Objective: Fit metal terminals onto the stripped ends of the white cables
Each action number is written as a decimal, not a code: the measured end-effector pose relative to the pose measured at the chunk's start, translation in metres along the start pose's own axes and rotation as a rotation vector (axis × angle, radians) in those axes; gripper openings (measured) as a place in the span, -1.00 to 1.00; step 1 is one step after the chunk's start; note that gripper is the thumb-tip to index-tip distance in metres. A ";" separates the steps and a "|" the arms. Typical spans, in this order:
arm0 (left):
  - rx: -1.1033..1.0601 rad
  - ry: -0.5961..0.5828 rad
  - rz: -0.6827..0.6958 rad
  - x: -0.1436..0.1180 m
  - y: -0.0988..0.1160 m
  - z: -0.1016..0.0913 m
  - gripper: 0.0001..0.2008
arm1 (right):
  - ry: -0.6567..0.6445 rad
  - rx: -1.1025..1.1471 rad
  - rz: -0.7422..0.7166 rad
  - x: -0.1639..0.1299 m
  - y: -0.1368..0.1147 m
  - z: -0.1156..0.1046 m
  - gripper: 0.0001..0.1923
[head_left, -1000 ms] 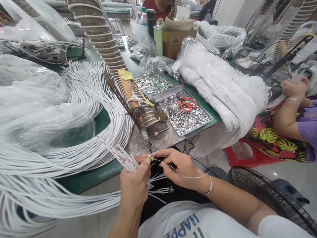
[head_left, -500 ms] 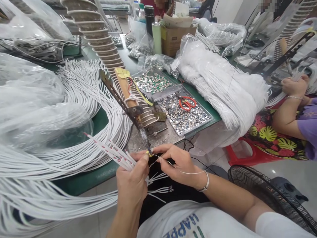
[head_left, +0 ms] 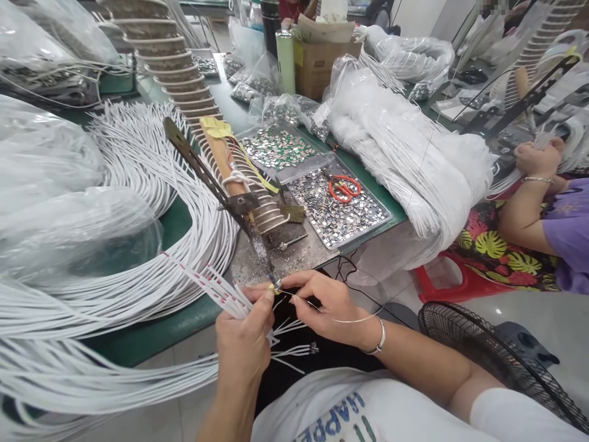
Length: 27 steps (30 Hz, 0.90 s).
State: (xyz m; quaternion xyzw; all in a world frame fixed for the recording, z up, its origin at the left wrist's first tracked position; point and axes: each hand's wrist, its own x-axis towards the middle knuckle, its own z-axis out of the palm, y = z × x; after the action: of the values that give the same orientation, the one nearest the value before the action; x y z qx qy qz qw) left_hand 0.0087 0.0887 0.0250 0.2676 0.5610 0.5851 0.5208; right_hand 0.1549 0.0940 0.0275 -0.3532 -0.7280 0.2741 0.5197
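Note:
My left hand (head_left: 243, 337) grips a fan of white cables (head_left: 209, 286) with red marks, its thumb pressed at the tip of a fixed soldering iron (head_left: 221, 196) that slants down to the table edge. My right hand (head_left: 329, 307) pinches a thin solder wire (head_left: 350, 319) and holds its end at the same tip, fingertips almost touching the left thumb. Loose cable ends with small parts (head_left: 299, 351) hang below my hands over my lap.
Large loops of white cable (head_left: 138, 202) and plastic bags (head_left: 69, 202) fill the left. A metal tray (head_left: 384, 220) of small chips holds red scissors (head_left: 343, 187). A white cable bundle (head_left: 414, 159) lies right. A co-worker's arm (head_left: 519, 215) works at far right. A fan (head_left: 488, 362) stands below.
The view has shifted slightly; my hands stay together at the iron's tip with little visible movement.

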 end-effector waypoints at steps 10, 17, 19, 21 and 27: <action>0.054 -0.075 -0.079 -0.014 -0.015 -0.014 -0.78 | -0.084 0.016 0.194 -0.004 0.001 -0.001 -0.91; 0.061 -0.004 -0.342 -0.027 -0.017 -0.029 -0.64 | -0.103 0.016 0.303 -0.017 -0.003 -0.009 -0.86; 0.012 0.118 -0.312 -0.026 -0.014 -0.040 -0.64 | -0.116 -0.068 0.306 -0.026 0.002 -0.022 -0.86; -0.061 0.173 -0.231 -0.024 -0.011 -0.054 -0.70 | -0.177 -0.207 0.328 -0.037 0.011 -0.039 -0.85; -0.195 -0.062 -0.301 -0.032 -0.016 -0.076 -0.54 | -0.424 -0.438 0.375 -0.056 0.021 -0.059 -0.90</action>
State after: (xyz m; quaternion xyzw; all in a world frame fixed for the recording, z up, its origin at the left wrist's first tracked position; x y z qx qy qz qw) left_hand -0.0447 0.0275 0.0014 0.1469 0.5190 0.5436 0.6431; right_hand 0.2273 0.0637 -0.0025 -0.5190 -0.7837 0.2695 0.2095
